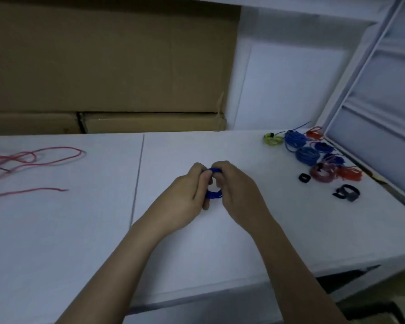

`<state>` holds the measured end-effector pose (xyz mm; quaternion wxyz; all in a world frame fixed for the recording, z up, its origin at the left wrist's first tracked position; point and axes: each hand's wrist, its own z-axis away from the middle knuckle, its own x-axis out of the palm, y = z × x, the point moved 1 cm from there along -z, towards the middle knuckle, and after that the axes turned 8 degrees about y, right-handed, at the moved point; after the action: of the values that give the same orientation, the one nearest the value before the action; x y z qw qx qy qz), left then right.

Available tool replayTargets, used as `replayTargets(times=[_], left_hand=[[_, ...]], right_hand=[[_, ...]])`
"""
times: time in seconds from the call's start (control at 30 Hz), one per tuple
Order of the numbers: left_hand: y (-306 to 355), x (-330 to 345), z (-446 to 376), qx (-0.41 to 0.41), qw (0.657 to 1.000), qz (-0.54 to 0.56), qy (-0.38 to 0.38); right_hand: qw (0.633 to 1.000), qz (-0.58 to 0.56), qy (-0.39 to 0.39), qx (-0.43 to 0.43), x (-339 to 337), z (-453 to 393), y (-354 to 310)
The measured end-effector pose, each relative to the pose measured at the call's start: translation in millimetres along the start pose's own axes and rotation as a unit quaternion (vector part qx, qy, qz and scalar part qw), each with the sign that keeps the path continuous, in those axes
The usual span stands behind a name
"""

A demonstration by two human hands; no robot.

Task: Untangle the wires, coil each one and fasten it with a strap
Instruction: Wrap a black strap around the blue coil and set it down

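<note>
On the white bench [80, 230], loose red wire [33, 157] sprawls at the far left. Near the middle, the left hand [185, 195] and the right hand [236, 188] meet, each with fingers curled round opposite sides of a small blue wire coil [213, 194] held just above the surface. To the right lie finished coils [307, 155] in yellow, blue and red, with black straps [346, 192] beside them.

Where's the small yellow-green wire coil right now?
In the head view the small yellow-green wire coil lies far right on the white table, at the left end of the finished pile, beside a blue wire coil.
</note>
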<state>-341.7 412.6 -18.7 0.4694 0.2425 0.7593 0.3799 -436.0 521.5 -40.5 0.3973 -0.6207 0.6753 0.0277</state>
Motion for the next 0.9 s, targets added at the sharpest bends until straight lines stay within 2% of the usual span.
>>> replayTargets(times=[0.1,0.2,0.3,0.37,0.5,0.67,0.8,0.9], left_hand=[[23.9,62.9,-27.5,0.009,0.998,-0.004,0.067],[46.9,114.0,-45.8,0.000,0.993,0.003,0.120],[61.8,151.2,-58.4,-0.008,0.993,0.006,0.120],[67.6,171.8,-67.6,-0.006,0.994,0.006,0.108],[77.0,207.9,-86.5,-0.004,0.997,0.031,0.071],[86.7,244.1,-100.0,0.009,0.999,0.045,-0.003],[86.0,264.3,-101.8,-0.014,0.997,0.063,-0.050],[87.3,274.2,-100.9,-0.040,0.995,0.074,-0.060]], right_hand=[[0.980,-0.148,-0.033,0.125,-43.0,-1.4,47.7],[0.965,-0.147,-0.024,0.216,-71.3,6.7,79.4],[0.915,-0.257,-0.007,0.312,-88.9,12.0,102.0],[0.885,-0.288,0.010,0.366,-100.6,12.6,120.2],[0.897,-0.247,0.071,0.361,-118.3,19.2,155.2],[0.892,-0.237,0.130,0.363,-144.2,30.5,181.1],[0.908,-0.203,0.133,0.342,-151.4,42.8,197.1],[0.933,-0.164,0.106,0.301,-157.5,46.4,209.3]])
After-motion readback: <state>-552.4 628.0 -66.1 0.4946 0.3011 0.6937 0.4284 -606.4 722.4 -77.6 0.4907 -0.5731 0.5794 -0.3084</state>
